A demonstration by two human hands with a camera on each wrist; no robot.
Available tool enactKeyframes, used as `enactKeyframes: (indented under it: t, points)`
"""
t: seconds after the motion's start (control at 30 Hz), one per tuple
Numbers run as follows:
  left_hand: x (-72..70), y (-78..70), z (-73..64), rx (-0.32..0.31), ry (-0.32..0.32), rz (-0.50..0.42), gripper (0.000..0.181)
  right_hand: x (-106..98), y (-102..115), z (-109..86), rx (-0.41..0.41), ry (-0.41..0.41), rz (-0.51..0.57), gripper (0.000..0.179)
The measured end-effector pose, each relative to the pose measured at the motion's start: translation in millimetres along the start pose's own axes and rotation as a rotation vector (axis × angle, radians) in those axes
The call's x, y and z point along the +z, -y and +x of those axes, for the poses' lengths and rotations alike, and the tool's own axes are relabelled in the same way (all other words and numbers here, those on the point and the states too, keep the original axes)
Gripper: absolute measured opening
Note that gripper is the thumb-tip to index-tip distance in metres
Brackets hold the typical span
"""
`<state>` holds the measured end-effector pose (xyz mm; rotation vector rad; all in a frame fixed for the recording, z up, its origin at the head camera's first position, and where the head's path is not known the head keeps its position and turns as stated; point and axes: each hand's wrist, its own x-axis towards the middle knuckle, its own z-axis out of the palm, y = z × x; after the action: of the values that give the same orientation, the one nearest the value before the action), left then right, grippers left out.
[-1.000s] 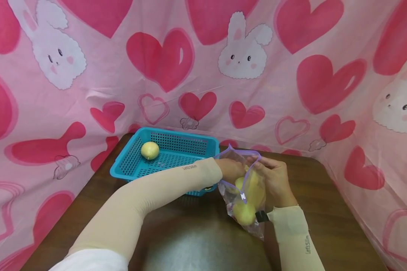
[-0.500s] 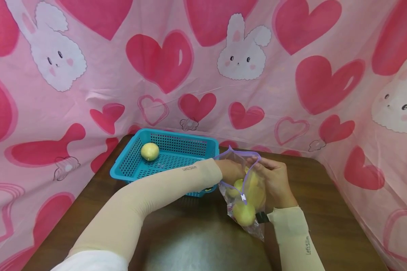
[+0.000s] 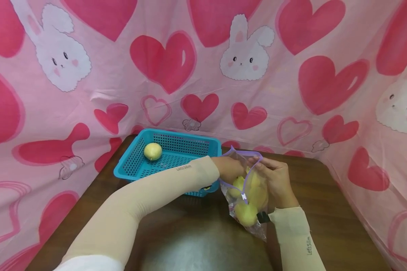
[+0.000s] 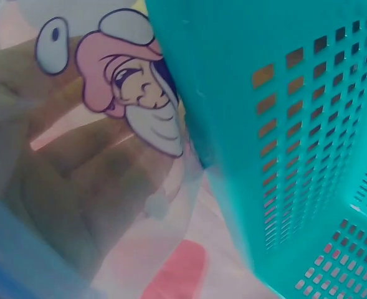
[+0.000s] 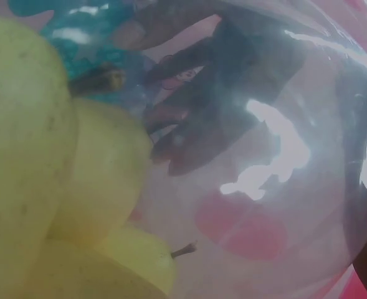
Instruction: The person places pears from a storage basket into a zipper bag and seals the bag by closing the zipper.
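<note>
Near the table's middle right stands a clear zip bag (image 3: 234,205) with a purple rim and several yellow pears (image 3: 247,214) inside. My left hand (image 3: 228,168) reaches through its mouth, close above the upper pears. Through the printed film in the left wrist view, the left hand's fingers (image 4: 90,143) look extended with gaps between them; the fingertips are partly hidden. My right hand (image 3: 279,178) pinches the bag's rim at the right side. In the right wrist view, pears (image 5: 21,143) with brown stems fill the left, and a hand shows dimly through glossy film.
A blue perforated basket (image 3: 186,137) stands left of the bag, its wall close to the bag in the left wrist view. One yellow pear (image 3: 153,151) lies in its left end. Beneath is a brown wooden table (image 3: 190,241), with a pink heart-patterned cloth (image 3: 203,86) behind.
The head view has shifted slightly. My left hand stays inside the bag with a small shift of the wrist; my right hand keeps its hold on the rim.
</note>
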<state>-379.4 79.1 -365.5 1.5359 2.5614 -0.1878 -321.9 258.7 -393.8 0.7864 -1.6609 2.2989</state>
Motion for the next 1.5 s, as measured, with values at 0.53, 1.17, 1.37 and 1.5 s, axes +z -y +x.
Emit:
enactKeyframes:
  t: [0.53,1.17,1.37,1.5]
  points:
    - [-22.2,-1.9,-28.5,-0.008,-0.021,-0.017,0.023,1.5,2.0,-0.2,0.042,-0.016,0.017,0.021]
    - [-34.8,8.7,-72.3,-0.006,-0.089,-0.119,0.033,1.5,5.7,0.5,-0.005,-0.006,0.013,0.020]
    - [-38.1,17.2,-88.2,-0.014,-0.157,-0.061,0.035,0.6,6.8,0.8,0.005,-0.012,-0.014,0.021]
    - [-40.9,21.6,-99.7,-0.041,-0.183,-0.065,0.034,-1.0,7.3,1.0,-0.008,-0.001,-0.027,0.020]
